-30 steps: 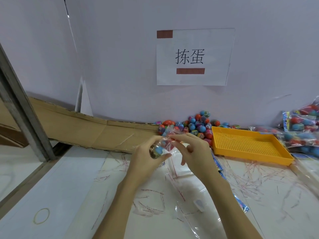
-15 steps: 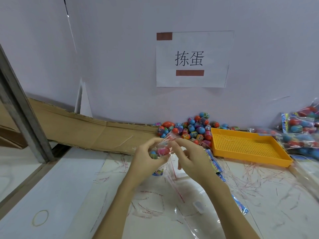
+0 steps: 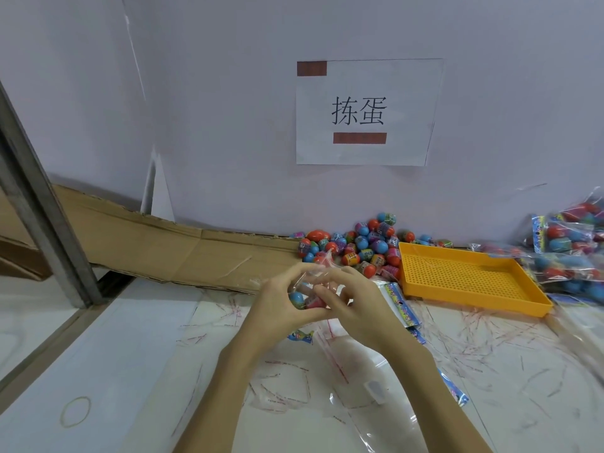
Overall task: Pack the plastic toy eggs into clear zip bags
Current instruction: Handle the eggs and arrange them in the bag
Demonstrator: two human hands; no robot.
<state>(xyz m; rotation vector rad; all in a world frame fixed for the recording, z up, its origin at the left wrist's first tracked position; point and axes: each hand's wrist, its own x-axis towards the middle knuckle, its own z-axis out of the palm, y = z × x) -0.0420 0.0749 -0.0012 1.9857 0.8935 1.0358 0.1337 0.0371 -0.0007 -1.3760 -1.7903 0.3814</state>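
Since half a second before, the hands had barely shifted. The left hand [image 3: 281,305] and right hand [image 3: 353,299] both gripped the clear bag [image 3: 313,279], held above the table [image 3: 98,371] with its open top pointing up. A blue egg [image 3: 296,298] and a red egg [image 3: 315,302] sat inside, between the palms.

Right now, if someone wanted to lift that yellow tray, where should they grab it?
Grip the yellow tray by its raised near rim, coming from the front. That long edge faces the person with nothing leaning on it, while loose eggs crowd its left end and filled bags its right.
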